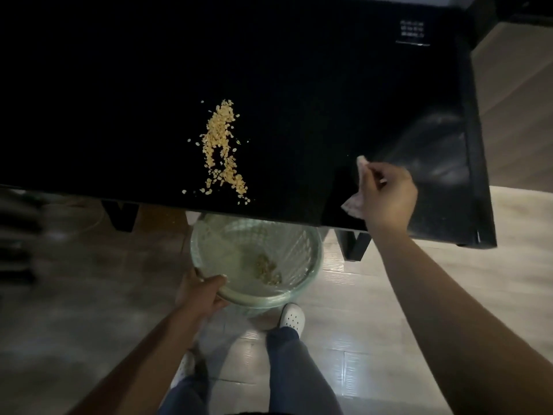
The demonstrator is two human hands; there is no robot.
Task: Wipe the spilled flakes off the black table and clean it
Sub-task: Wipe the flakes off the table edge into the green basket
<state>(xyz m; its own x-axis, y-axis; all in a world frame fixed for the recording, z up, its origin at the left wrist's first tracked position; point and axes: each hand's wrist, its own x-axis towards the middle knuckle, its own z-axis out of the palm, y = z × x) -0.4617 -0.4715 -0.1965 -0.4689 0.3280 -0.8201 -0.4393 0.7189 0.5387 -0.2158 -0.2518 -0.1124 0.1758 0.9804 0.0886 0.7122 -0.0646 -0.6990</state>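
A trail of pale yellow flakes (221, 151) lies on the black table (119, 100), running from its middle down to the near edge. My right hand (386, 196) grips a crumpled pinkish cloth (357, 187) over the table's near right part, well to the right of the flakes. Below the table's edge my left hand (200, 292) holds the rim of a light green mesh bin (311, 259), which has some flakes at its bottom.
A white printed label (413, 31) sits at the table's far right corner. Black table legs (354, 245) stand on the pale tiled floor. My feet in white perforated shoes (292, 317) are just behind the bin. Dark blurred shapes fill the left edge.
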